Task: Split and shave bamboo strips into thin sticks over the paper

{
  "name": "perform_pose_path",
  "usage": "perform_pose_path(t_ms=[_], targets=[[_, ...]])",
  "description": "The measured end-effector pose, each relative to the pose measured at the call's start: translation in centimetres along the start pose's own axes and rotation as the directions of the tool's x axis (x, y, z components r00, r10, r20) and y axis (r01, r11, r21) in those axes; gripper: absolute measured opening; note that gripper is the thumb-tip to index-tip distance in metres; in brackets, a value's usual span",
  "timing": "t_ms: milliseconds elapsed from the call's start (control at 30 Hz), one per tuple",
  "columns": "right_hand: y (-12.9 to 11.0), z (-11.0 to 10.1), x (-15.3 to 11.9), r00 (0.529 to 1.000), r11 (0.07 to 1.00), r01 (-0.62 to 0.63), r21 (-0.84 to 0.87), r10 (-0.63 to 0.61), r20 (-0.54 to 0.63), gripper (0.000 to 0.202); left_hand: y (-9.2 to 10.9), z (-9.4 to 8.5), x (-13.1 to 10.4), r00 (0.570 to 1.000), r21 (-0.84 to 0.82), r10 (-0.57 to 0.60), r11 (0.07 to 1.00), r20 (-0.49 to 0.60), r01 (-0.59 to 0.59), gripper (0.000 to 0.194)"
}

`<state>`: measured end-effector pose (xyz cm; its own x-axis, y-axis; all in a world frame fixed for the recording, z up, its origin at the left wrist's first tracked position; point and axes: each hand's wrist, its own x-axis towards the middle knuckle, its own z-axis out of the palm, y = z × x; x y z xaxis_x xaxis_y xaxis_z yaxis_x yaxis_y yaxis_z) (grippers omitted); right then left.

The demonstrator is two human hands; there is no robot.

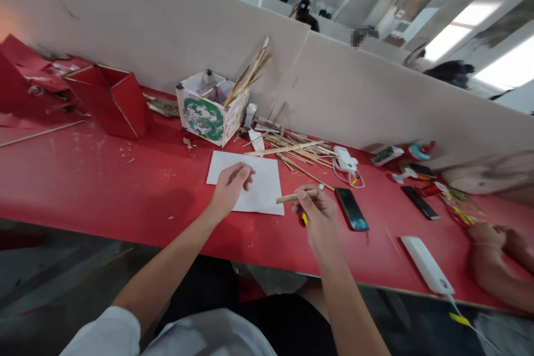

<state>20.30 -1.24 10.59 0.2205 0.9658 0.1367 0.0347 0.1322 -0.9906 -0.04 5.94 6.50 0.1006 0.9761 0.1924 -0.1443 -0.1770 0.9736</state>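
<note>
My right hand (319, 214) pinches a short bamboo piece (287, 197) between thumb and fingers, its free end pointing left over the right edge of a white sheet of paper (261, 186). Above the left part of that sheet is my left hand (233, 181), fingers curled against the thumb; whatever they may hold is hidden. A small yellow and black object (304, 219) shows partly beneath my right hand. Just right of that hand lies a dark phone (351, 210). Behind the paper, a flat bamboo strip (287, 148) rests across a pile of thin sticks (306, 158).
A stick-framed paper box (204, 119) with a green drawing holds upright sticks (252, 75). Left of it stands a red paper frame (110, 103). A white power strip (428, 264) and another person's hands (494, 239) are at right. A pale partition (354, 89) backs the red table (167, 200).
</note>
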Motion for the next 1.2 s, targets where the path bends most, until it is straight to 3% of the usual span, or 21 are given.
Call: perform_pose_path(t_ms=[100,167,300,400,467,567,633,733,933,1067,1200], targets=[[2.3,0.0,4.0,0.997,1.0,0.012,0.008,-0.012,0.079,0.02,-2.1,1.2,5.9,0.991,-0.163,-0.087,0.984,-0.098,0.07,0.031],[4.1,0.1,6.5,0.991,1.0,0.031,0.0,-0.031,0.129,0.017,-3.6,2.1,8.8,0.988,-0.182,-0.118,0.978,-0.098,0.099,0.03],[6.7,0.4,10.5,0.986,0.996,0.092,-0.009,-0.09,0.14,0.015,-5.4,3.3,11.8,0.982,0.0,-0.134,0.991,0.136,0.135,0.04],[7.4,0.9,13.1,0.979,0.983,0.185,0.016,-0.185,0.087,0.007,-4.5,3.3,13.2,0.965,0.049,-0.192,0.981,0.178,0.186,0.05],[7.1,1.4,14.8,0.971,0.973,0.231,0.003,-0.231,0.067,0.004,-3.1,3.0,14.1,0.947,0.068,-0.183,0.983,0.264,0.171,0.053],[5.7,2.3,17.0,0.954,0.957,0.283,-0.069,-0.273,0.125,0.006,-0.8,2.3,14.6,0.925,0.101,-0.084,0.994,0.369,0.05,0.055],[4.3,2.9,17.9,0.934,0.935,0.327,-0.138,-0.298,0.195,0.006,0.3,1.8,14.5,0.918,0.114,-0.042,0.993,0.395,-0.003,0.045],[2.2,3.9,18.1,0.915,0.912,0.355,-0.204,-0.294,0.277,0.007,1.2,1.3,14.0,0.952,0.171,0.004,0.983,0.308,-0.06,0.029],[-0.3,4.3,16.0,0.896,0.917,0.353,-0.185,-0.275,0.348,0.005,2.7,1.7,13.3,0.98,0.046,0.096,0.993,0.177,-0.106,0.016],[-0.9,3.5,15.4,0.917,0.975,0.216,-0.051,-0.184,0.354,0.008,3.4,2.1,12.9,0.987,0.057,0.055,0.996,0.149,-0.064,0.015],[-1.0,2.9,16.0,0.928,0.989,0.126,-0.08,-0.089,0.361,0.01,3.2,2.2,12.8,0.992,0.078,-0.039,0.996,0.12,0.03,0.019]])
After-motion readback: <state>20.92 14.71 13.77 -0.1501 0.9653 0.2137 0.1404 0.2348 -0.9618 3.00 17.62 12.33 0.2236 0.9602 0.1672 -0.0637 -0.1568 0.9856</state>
